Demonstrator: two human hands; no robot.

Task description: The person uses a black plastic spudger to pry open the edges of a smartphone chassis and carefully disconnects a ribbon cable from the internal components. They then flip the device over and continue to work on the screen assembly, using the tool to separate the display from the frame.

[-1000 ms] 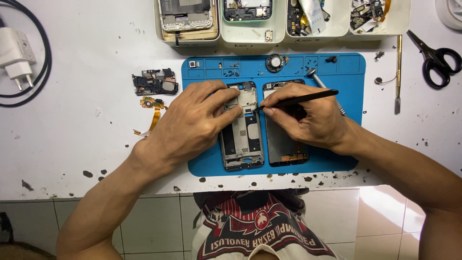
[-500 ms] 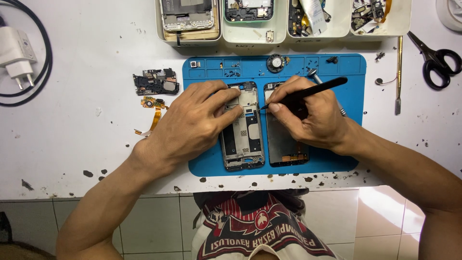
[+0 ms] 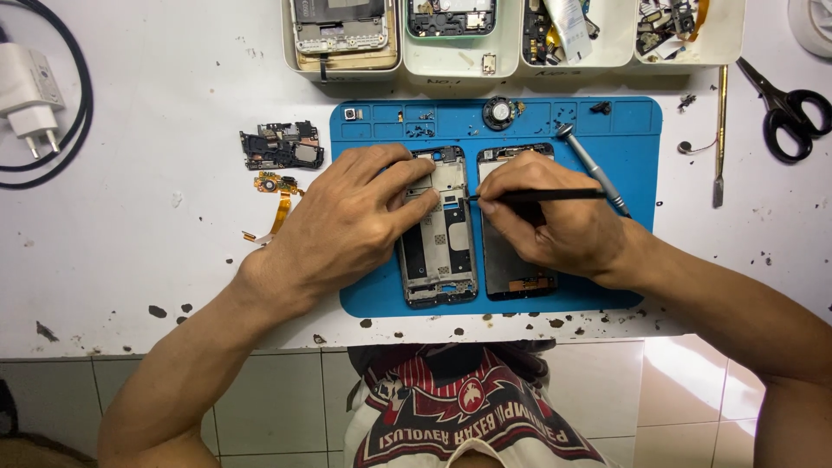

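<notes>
On the white bench (image 3: 130,260) a blue mat (image 3: 637,147) carries an opened phone frame (image 3: 439,230), its long axis running away from the person. The left hand (image 3: 347,221) presses flat on the frame's left edge, grasping nothing. Just right of it, the right hand (image 3: 555,221) has a clenched grip on a black tool (image 3: 555,196), lying crosswise with its tip at the frame's right edge.

Two phone bodies (image 3: 440,230), four trays (image 3: 345,52), perhaps more; one scissors (image 3: 787,106)

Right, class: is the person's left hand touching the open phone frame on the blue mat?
Touching. The head view shows the left hand lying flat over the phone frame, its fingers pressed across the frame's upper left edge, no gap visible.
</notes>
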